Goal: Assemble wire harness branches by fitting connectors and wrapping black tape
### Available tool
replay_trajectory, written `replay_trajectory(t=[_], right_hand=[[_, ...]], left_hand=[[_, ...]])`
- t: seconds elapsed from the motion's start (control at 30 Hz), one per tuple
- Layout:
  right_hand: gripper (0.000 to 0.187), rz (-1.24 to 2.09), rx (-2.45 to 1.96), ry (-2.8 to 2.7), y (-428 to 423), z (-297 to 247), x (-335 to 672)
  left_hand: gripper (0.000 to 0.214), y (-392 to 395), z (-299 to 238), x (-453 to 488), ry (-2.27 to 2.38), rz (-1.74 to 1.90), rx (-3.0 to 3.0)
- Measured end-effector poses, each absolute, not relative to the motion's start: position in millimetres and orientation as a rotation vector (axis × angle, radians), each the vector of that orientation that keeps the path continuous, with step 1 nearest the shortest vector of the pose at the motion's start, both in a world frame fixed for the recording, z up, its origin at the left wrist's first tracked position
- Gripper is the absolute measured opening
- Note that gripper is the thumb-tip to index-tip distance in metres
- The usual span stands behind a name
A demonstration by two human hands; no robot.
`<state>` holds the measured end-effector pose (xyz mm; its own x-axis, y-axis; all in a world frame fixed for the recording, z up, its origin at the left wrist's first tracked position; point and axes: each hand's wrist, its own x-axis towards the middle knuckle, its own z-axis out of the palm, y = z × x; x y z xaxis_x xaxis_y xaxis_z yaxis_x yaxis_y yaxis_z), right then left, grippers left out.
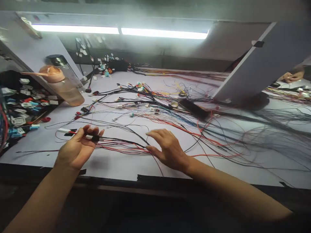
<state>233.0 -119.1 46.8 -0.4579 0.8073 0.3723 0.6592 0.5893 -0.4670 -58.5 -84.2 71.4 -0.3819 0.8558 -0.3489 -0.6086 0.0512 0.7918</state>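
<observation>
My left hand (79, 145) is palm up near the front left of the table, its fingers curled around the end of a wire harness (116, 139). A black-wrapped part (95, 138) of the harness shows at its fingertips, and a white connector (63, 130) sticks out past the thumb. From this hand the dark cable runs right, toward my right hand (167, 147). That hand hovers over the wires with fingers stretched and thumb apart. Its thumb tip is close to the black cable; whether it touches I cannot tell. Red wires (121, 149) lie on the table below the cable.
More wire bundles (155, 100) with connectors spread across the white table (116, 166). Left stand a peach-lidded bottle (64, 85) and a heap of connectors (24, 110). A tape roll (174, 104) and dark phone-like object (194, 109) lie mid-table. Beyond the right panel (252, 64), another person's hand (293, 76) shows.
</observation>
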Motion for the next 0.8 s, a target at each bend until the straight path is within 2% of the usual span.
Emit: replay_trajectory(t=[0.17, 0.37, 0.63, 0.8], right_hand=[[0.046, 0.211, -1.368, -2.380, -176, 15, 285], [0.022, -0.147, -1.566, -2.552, -122, 19, 337], [0.030, -0.409, -1.648, -2.531, -90, 10, 421], [0.039, -0.424, -1.751, -2.476, -100, 10, 478]], left_hand=[[0.025, -112, 57, -64, 1.220, 1.597, 0.274], [0.029, -124, 32, -70, 1.226, 1.579, 0.326], [0.029, -114, 24, -81, 1.196, 1.564, 0.397], [0.025, -104, 15, -95, 1.204, 1.484, 0.424]])
